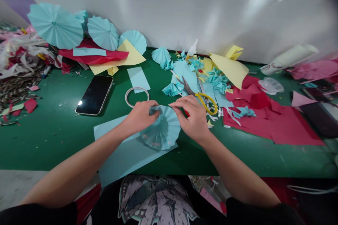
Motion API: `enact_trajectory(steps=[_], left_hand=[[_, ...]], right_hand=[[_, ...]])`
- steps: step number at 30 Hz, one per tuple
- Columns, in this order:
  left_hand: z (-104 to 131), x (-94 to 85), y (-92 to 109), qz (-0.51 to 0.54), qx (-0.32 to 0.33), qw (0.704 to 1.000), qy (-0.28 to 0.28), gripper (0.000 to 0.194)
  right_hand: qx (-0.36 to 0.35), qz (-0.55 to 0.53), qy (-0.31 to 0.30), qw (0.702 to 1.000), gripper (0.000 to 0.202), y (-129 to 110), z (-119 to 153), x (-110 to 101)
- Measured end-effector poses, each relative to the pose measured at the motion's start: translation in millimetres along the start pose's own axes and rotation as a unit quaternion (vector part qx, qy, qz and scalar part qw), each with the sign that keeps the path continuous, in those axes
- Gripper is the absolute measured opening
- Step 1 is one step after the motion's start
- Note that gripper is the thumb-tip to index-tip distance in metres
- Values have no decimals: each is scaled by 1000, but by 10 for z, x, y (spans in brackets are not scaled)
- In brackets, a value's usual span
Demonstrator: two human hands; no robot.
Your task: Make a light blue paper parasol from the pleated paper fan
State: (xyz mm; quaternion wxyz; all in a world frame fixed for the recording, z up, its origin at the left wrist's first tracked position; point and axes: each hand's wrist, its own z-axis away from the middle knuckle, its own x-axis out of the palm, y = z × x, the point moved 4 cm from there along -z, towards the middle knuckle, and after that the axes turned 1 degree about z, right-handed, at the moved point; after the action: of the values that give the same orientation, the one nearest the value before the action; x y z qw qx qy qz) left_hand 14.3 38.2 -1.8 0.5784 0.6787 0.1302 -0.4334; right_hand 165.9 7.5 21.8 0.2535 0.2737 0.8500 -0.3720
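Note:
A pleated light-blue paper rosette (165,132) is held upright in front of me, over a flat light-blue sheet (118,158). My left hand (141,116) pinches its upper left edge between thumb and fingers. At its upper right edge, my right hand (194,117) has thumb and forefinger brought together; whether they grip the rim or a tiny piece there is too small to make out. Just beyond the left hand stands a roll of tape (137,89). Yellow-handled scissors (207,102) lie behind the right hand, blades pointing away to the left.
A phone (95,95) lies at left. Finished-looking rosettes (55,24) lean on the back wall. Blue scraps (218,79), a glue bottle (192,48) and yellow paper (229,68) sit at the back. Red sheets (285,126) spread to the right; a tangled heap (21,63) fills the far left.

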Motion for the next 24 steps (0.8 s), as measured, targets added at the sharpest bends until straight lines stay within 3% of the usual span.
enact_trajectory(steps=[8,14,19,24], left_hand=[[24,11,42,12,7,1000,-8,21],[25,25,64,-6,7,1000,-1,22],[30,43,70,5,10,1000,-5,24],[38,50,71,1,20,1000,-5,24]], right_hand=[[9,-44,-69,997,14,-44,1,38],[42,-39,-85,995,11,-29,8,47],[91,-59,-114,988,30,2,39,90],[88,-57,-106,989,36,-4,50,106]])
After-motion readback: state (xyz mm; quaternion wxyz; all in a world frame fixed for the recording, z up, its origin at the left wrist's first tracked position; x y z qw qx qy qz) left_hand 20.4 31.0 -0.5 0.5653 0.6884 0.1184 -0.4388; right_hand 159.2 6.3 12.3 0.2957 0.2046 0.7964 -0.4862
